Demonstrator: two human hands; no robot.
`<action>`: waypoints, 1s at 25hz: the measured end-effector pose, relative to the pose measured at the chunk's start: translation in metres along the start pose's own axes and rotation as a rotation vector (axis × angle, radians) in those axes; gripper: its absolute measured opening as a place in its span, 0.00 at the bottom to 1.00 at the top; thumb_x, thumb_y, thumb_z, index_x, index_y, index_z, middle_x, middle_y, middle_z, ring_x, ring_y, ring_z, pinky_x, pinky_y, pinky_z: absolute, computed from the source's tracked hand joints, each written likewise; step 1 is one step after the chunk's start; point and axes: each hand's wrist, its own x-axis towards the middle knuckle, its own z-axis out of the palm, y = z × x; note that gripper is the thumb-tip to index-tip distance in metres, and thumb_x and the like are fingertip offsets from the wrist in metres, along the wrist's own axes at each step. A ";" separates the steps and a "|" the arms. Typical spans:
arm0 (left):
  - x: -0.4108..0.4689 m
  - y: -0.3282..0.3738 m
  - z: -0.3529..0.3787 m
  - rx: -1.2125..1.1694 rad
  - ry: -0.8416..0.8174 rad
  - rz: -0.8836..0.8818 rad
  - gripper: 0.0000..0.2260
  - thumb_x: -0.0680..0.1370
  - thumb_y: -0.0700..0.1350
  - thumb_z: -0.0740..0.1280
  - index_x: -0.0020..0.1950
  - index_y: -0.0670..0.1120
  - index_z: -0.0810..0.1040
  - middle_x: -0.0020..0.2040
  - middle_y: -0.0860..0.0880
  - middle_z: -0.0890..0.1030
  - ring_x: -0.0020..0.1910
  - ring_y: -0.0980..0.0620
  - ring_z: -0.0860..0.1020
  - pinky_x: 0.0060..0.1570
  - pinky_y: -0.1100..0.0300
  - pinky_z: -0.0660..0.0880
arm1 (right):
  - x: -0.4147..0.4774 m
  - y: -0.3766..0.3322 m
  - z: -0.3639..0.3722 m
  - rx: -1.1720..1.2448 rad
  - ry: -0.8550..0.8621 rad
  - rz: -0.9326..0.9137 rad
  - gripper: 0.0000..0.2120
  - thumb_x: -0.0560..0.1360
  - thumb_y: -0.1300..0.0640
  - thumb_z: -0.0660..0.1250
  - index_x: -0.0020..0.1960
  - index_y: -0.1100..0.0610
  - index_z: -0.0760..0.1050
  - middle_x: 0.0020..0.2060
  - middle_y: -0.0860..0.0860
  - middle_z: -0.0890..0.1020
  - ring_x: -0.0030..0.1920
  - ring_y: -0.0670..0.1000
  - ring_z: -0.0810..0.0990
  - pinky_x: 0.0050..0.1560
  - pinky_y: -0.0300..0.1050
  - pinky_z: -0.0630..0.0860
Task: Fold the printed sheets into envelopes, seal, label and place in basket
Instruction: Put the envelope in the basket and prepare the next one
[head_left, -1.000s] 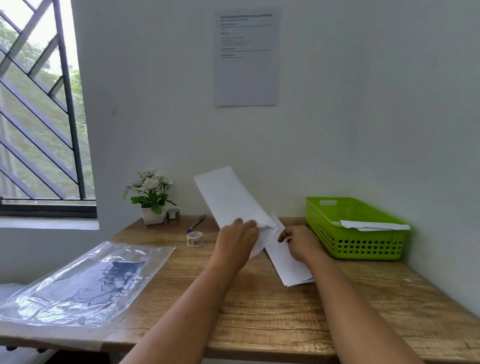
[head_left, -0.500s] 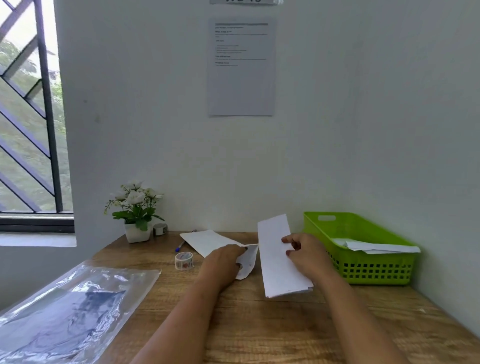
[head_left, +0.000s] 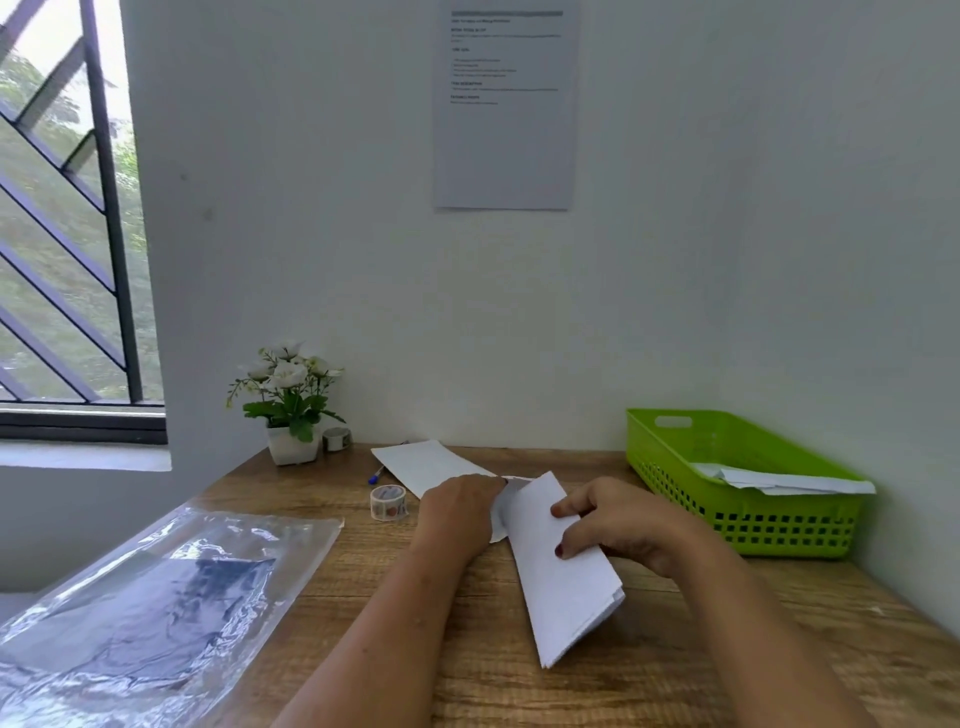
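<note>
A white envelope lies flat on the wooden table, its open end under my left hand, which holds it there. My right hand grips a folded white sheet by its right edge, thumb on top. The sheet's far end meets the envelope's mouth by my left fingers. A green basket stands at the right against the wall with white papers in it.
A roll of patterned tape and a blue pen lie left of the envelope. A potted white flower and a second tape roll stand by the wall. A clear plastic sleeve covers the table's left part.
The envelope went from raised in my left hand to flat on the table. The folded sheet tilted down, and its far end moved to the envelope's mouth.
</note>
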 end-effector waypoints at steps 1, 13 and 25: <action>-0.001 0.002 -0.001 0.014 0.012 0.002 0.20 0.79 0.45 0.59 0.71 0.54 0.67 0.67 0.50 0.73 0.65 0.48 0.72 0.59 0.54 0.71 | 0.000 -0.001 0.002 0.065 -0.050 -0.002 0.28 0.66 0.66 0.74 0.65 0.62 0.74 0.62 0.54 0.77 0.53 0.49 0.79 0.46 0.36 0.78; -0.004 0.010 0.001 -0.065 0.002 0.101 0.19 0.77 0.38 0.62 0.66 0.51 0.71 0.65 0.47 0.75 0.63 0.47 0.72 0.61 0.55 0.70 | 0.018 0.013 0.014 0.371 -0.176 0.062 0.19 0.77 0.73 0.57 0.67 0.67 0.70 0.60 0.61 0.77 0.49 0.52 0.81 0.48 0.41 0.78; -0.009 0.016 -0.009 -0.156 0.085 0.082 0.10 0.77 0.35 0.59 0.49 0.47 0.76 0.53 0.46 0.78 0.51 0.51 0.73 0.47 0.65 0.65 | 0.026 0.029 0.006 0.087 -0.029 0.012 0.13 0.77 0.64 0.65 0.59 0.56 0.77 0.59 0.53 0.76 0.51 0.48 0.75 0.41 0.33 0.72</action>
